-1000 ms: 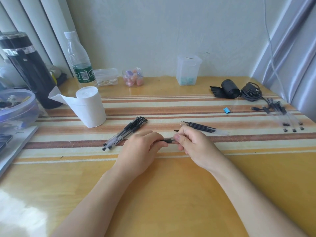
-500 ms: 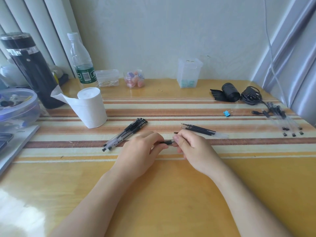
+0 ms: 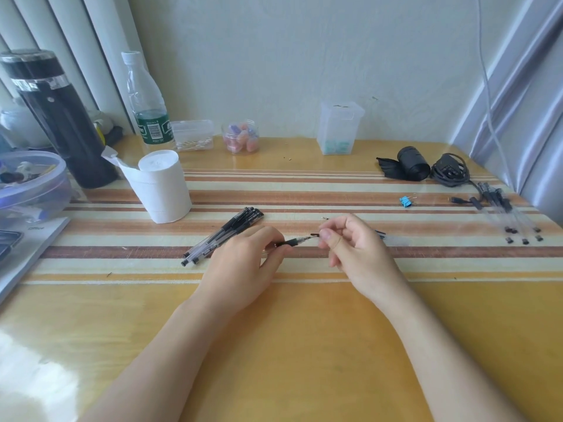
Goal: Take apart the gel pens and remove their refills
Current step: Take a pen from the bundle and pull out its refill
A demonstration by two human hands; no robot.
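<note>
My left hand [image 3: 243, 266] grips a clear gel pen barrel [image 3: 294, 241] with a black grip, pointing right. My right hand [image 3: 355, 248] pinches the dark refill end [image 3: 315, 235] that sticks out of the barrel's right end. A bundle of several whole black gel pens [image 3: 225, 234] lies just left of my left hand. Removed refills [image 3: 382, 234] lie behind my right hand, mostly hidden by it. At the far right lie several emptied clear barrels [image 3: 499, 205] with small black caps [image 3: 522, 237] beside them.
A paper roll [image 3: 164, 185] stands at the back left, with a black flask [image 3: 58, 117], a water bottle [image 3: 147, 102] and a lidded tub [image 3: 30, 181]. Small jars and a clear box [image 3: 339, 127] line the wall. A blue binder clip [image 3: 405, 201], black pouch [image 3: 408, 164] and cable [image 3: 451, 172] sit right.
My right hand has moved a little to the right and up, away from my left hand. A short length of barrel and refill now shows between the hands.
</note>
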